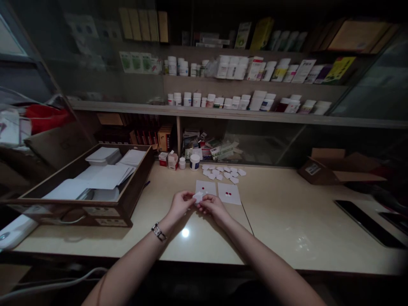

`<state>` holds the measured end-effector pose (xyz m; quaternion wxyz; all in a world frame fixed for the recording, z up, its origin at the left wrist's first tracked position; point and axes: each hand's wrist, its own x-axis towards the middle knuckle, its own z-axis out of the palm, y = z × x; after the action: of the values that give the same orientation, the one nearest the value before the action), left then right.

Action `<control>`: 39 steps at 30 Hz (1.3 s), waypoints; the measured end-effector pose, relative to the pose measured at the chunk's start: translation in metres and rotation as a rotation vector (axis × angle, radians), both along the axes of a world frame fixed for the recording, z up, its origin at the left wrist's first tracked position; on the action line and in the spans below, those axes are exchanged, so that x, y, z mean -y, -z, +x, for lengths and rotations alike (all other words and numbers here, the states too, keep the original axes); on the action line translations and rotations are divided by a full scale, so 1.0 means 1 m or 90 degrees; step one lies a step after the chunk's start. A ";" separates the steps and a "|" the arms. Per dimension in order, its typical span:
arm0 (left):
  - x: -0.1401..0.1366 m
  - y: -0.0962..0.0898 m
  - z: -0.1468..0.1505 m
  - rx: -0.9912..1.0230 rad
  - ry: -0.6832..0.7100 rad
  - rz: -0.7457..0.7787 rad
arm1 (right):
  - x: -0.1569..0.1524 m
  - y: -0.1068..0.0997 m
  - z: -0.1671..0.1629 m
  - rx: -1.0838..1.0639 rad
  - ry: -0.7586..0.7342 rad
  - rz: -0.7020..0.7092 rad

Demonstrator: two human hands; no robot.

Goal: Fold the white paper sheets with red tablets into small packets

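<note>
Both hands meet over the desk, pinching one small folded white paper packet (pixel 198 196) between them. My left hand (pixel 182 205), with a bracelet at the wrist, grips its left side. Fingers of my right hand (pixel 214 206) close on its right edge. Just beyond the hands lies a white paper sheet (pixel 208 185) with a red pill (pixel 203 188) on it, partly covered by the fingers. A second paper sheet (pixel 234 197) to the right bears red and white pills (pixel 228 194). Farther back, several folded paper packets (pixel 219 172) lie in a loose group.
A wooden drawer (pixel 126 212) with stacked white papers (pixel 108 176) stands at left. Behind the hands are a white jar (pixel 194 162), a small bottle (pixel 182 163) and little boxes (pixel 172 160). Shelves hold medicine bottles (pixel 187 99). At right are a cardboard box (pixel 318 170) and a black phone (pixel 366 221).
</note>
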<state>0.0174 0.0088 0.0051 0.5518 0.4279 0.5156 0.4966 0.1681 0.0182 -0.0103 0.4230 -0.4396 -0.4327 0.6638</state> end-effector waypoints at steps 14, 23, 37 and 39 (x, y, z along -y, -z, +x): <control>0.006 0.000 0.002 -0.119 -0.011 0.123 | -0.001 -0.001 0.003 0.035 0.048 0.142; 0.007 -0.007 0.001 0.004 0.020 -0.004 | 0.008 -0.002 0.007 0.277 0.019 0.427; 0.009 0.000 0.002 -0.108 0.036 0.136 | 0.000 -0.002 0.013 0.347 -0.041 0.434; 0.012 0.000 0.001 -0.180 0.042 0.245 | -0.002 -0.002 0.014 0.324 -0.041 0.413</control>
<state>0.0180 -0.0029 0.0051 0.3983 0.6069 0.4696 0.5025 0.1818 0.0204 -0.0085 0.3982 -0.4195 -0.7239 0.3761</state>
